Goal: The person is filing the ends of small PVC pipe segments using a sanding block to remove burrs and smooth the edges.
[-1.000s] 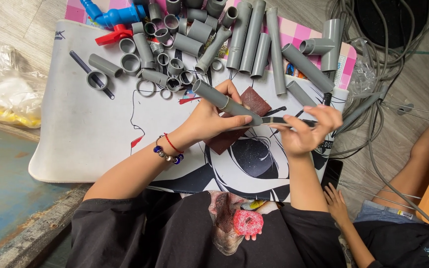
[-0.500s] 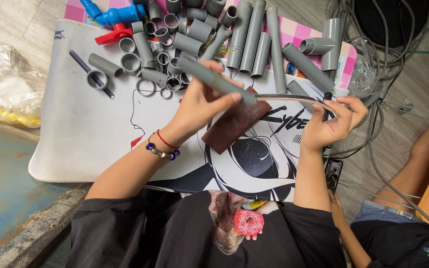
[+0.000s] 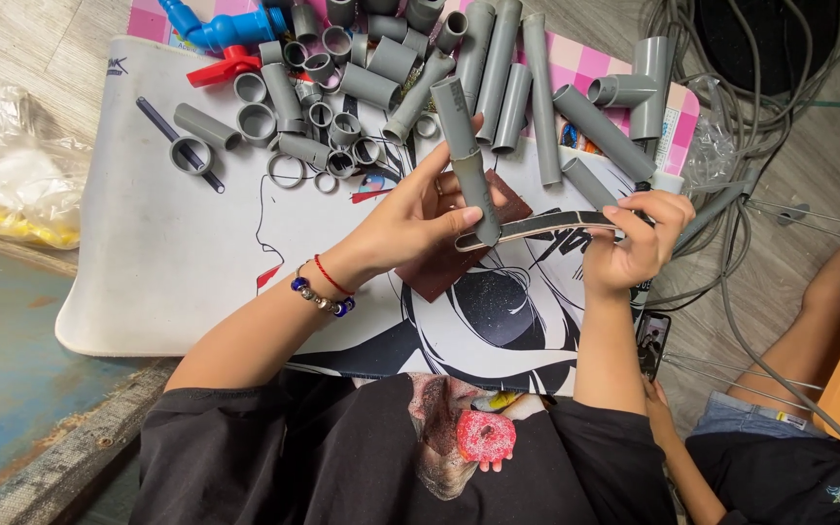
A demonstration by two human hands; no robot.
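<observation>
My left hand (image 3: 418, 216) grips a short grey plastic pipe (image 3: 465, 156), held nearly upright above a white board with a black line drawing (image 3: 177, 262). My right hand (image 3: 636, 243) holds a thin dark blade-like strip (image 3: 546, 226) by its right end. The strip's left tip meets the pipe's lower end. A brown sheet of sandpaper (image 3: 449, 267) lies on the board just under the pipe. On my left wrist is a bead bracelet and a red cord (image 3: 321, 290).
Many grey pipe pieces, rings and fittings (image 3: 381, 68) crowd the board's far side, beside a blue valve with a red handle (image 3: 226, 34). A plastic bag (image 3: 12, 175) lies left. Grey cables (image 3: 760, 126) coil right. Another person's leg and arm (image 3: 780, 389) sit right.
My left hand has turned the pipe from lying across to nearly upright and raised it. My right hand has shifted right and then brought the strip's tip back to the pipe's lower end.
</observation>
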